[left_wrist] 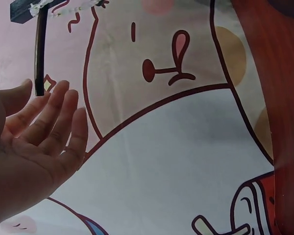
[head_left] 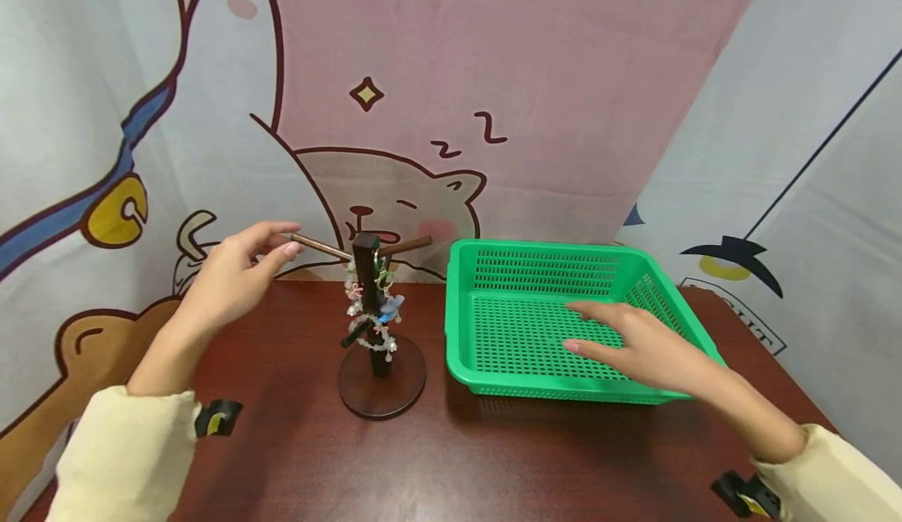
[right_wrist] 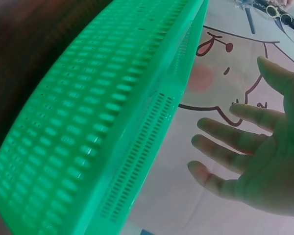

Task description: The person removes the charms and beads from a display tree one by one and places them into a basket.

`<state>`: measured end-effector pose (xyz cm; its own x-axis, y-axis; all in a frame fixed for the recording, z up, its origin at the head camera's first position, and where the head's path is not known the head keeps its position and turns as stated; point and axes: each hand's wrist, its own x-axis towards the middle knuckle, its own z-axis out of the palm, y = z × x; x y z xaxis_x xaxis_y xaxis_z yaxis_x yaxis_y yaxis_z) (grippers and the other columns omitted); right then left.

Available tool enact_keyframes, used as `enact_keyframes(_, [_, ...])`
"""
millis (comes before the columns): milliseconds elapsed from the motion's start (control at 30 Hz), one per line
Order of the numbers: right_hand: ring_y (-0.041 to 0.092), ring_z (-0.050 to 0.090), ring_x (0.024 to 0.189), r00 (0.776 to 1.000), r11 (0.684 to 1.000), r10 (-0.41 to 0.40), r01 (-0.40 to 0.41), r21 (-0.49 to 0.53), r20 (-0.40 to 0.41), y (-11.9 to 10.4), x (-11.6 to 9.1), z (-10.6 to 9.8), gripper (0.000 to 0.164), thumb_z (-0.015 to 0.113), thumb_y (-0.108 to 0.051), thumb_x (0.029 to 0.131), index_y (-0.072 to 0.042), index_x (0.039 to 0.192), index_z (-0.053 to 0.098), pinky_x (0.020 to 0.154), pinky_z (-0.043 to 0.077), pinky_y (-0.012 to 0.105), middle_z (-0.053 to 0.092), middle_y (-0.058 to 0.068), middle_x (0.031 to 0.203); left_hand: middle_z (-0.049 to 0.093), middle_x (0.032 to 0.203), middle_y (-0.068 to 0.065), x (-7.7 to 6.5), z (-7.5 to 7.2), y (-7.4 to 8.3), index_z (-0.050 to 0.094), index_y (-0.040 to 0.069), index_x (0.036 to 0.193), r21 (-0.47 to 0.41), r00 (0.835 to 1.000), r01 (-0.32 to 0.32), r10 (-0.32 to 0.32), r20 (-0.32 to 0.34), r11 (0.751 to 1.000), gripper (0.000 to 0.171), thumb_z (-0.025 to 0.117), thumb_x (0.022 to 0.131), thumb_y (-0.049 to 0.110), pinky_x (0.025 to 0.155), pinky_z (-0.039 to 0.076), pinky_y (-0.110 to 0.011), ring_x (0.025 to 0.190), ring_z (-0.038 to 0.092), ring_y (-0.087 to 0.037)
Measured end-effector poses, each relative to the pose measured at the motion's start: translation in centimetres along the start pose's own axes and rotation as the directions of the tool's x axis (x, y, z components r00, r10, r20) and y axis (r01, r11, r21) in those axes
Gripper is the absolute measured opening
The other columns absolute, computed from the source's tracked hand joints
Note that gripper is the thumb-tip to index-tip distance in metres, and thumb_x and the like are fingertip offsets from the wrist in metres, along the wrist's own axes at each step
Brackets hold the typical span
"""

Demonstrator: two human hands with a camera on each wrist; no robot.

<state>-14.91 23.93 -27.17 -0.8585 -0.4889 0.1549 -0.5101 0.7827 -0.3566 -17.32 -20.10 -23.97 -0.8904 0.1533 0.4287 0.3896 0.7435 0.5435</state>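
In the head view a dark wooden jewelry stand with a round base rises left of centre. Beaded bracelets with charms, one bearing a blue piece, hang from its pegs close to the post. My left hand is at the outer end of the upper left peg, its thumb and index finger on either side of the tip. The left wrist view shows that peg end beside the thumb, the other fingers loosely extended. Over the green basket, my right hand hovers with fingers spread, holding nothing.
The perforated plastic basket stands on the reddish-brown table, just right of the stand. Behind the table hangs a cloth backdrop with cartoon animals. Another peg points right from the post, and a short lower one points forward.
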Motion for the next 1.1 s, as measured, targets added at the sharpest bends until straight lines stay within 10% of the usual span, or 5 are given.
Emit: enact_keyframes(1100, [0.009,0.057,0.081,0.971,0.962,-0.223,0.204,0.182,0.085,-6.3,7.1,1.6,0.028,0.061,-0.013,0.087,-0.007,0.114,0.061,0.067,0.047,0.027,0.062,-0.008,0.086,0.065,0.087,-0.009,1.2,0.0,-0.5,0.062,0.007,0.108,-0.088,0.999,0.021,-0.019,0.029,0.996,0.023,0.050,0.095,0.021,0.058,0.039,-0.025,0.071,0.051,-0.014])
